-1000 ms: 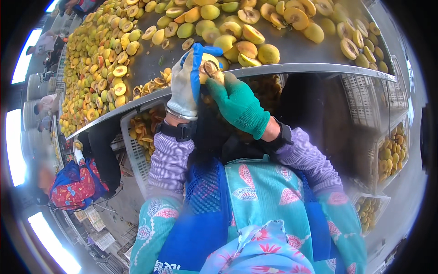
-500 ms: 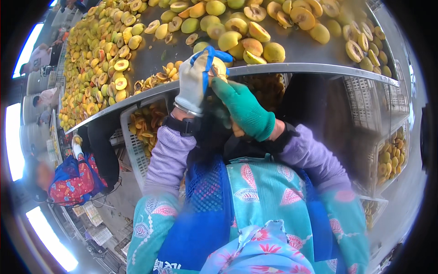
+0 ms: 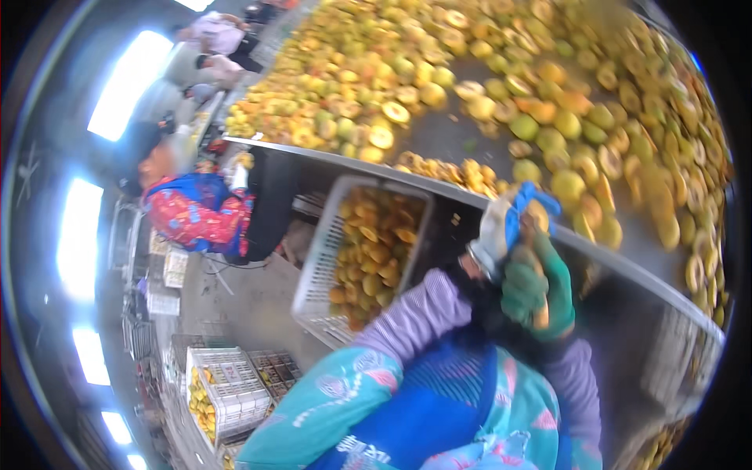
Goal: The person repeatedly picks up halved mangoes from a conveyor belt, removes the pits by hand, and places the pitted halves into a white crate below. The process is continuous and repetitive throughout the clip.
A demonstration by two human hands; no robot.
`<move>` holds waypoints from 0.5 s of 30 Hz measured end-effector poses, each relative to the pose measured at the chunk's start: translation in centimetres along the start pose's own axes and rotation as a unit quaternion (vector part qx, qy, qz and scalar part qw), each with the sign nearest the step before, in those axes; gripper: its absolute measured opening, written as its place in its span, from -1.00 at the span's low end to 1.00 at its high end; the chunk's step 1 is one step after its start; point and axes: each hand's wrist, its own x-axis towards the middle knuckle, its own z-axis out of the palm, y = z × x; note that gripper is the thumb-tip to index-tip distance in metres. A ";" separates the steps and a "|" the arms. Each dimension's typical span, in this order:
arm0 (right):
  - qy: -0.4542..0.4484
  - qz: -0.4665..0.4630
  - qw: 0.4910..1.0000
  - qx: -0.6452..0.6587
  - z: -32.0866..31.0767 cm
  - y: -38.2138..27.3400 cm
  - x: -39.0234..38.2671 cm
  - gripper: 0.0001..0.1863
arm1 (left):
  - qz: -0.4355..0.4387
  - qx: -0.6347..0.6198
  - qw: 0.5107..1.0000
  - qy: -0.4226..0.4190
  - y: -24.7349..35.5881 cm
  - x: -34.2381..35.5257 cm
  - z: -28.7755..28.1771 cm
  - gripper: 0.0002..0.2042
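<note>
My left hand [image 3: 501, 223], in a white glove with blue fingers, is closed around a yellow halved peach-like fruit [image 3: 537, 214] at the front edge of the metal table. Just below it my right hand [image 3: 540, 286], in a green knitted glove, grips a tool with a tan handle [image 3: 540, 315]. The tool's upper end meets the fruit; blur hides its exact shape. Behind my hands lie many yellow-green halved fruits [image 3: 568, 186], some with cut faces up. A small pile of fruit scraps [image 3: 470, 174] sits by the rim, left of my left hand.
The table's metal rim [image 3: 619, 257] runs in front of me. Below it at the left stands a white crate [image 3: 313, 291] of fruit pieces. Another white crate [image 3: 235, 392] of fruit is on the floor behind. A co-worker in a red patterned top [image 3: 188, 215] is at the table's left.
The view has swung left, so the table, crate and co-worker sit further right in the picture. My hands still hold the fruit and the tool together.
</note>
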 end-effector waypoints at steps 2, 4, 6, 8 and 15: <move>-0.020 0.033 0.997 -0.063 0.8 1.2 0.4 -0.54 | -0.095 -0.245 0.951 0.164 3.9 -1.9 0.3 -0.56; 0.010 0.013 0.994 -0.112 0.4 1.6 -0.2 -0.55 | -0.010 -0.129 0.969 0.210 5.3 -4.8 -3.4 -0.63; 0.081 0.005 0.989 -0.126 -1.1 0.6 -1.2 -0.57 | 0.047 0.500 0.865 0.028 8.4 -7.4 -11.9 -0.72; 0.213 -0.012 0.971 -0.110 -5.9 -1.5 -2.2 -0.59 | -0.075 0.775 0.613 0.131 9.6 -7.0 -16.0 -0.67; 0.262 -0.080 0.948 -0.161 -3.6 -1.7 -2.7 -0.62 | 0.053 0.742 0.665 -0.068 6.4 8.9 -3.9 -0.72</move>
